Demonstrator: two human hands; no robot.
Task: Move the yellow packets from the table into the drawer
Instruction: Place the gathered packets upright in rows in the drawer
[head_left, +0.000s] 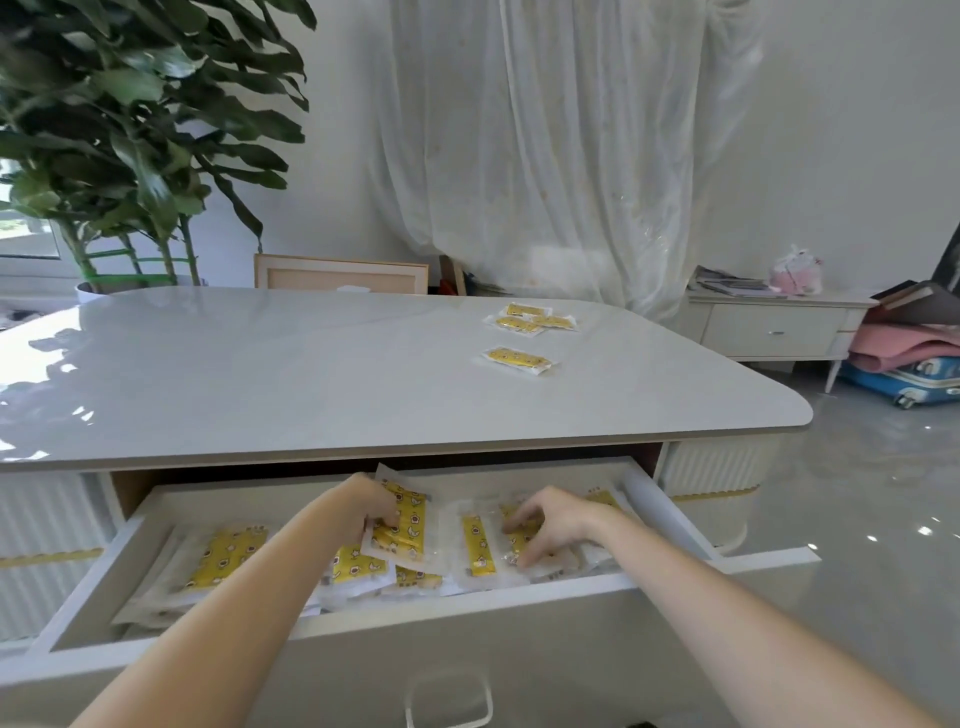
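Down at six o'clock, inside the open drawer (467, 592), the left hand (375, 506) has its fingers curled round a yellow packet (410, 525). The right hand (550, 522) lays spread fingers on the stowed packets (478, 545). On the desk (311, 374), at one o'clock, lie a single packet (517, 360), long axis roughly nine-to-three, and a cluster (530, 319) just beyond. I judge the right hand nearer.

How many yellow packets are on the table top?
4. Three yellow packets overlap on the table, far right; one packet lies alone, nearer. Overlap may hide more.
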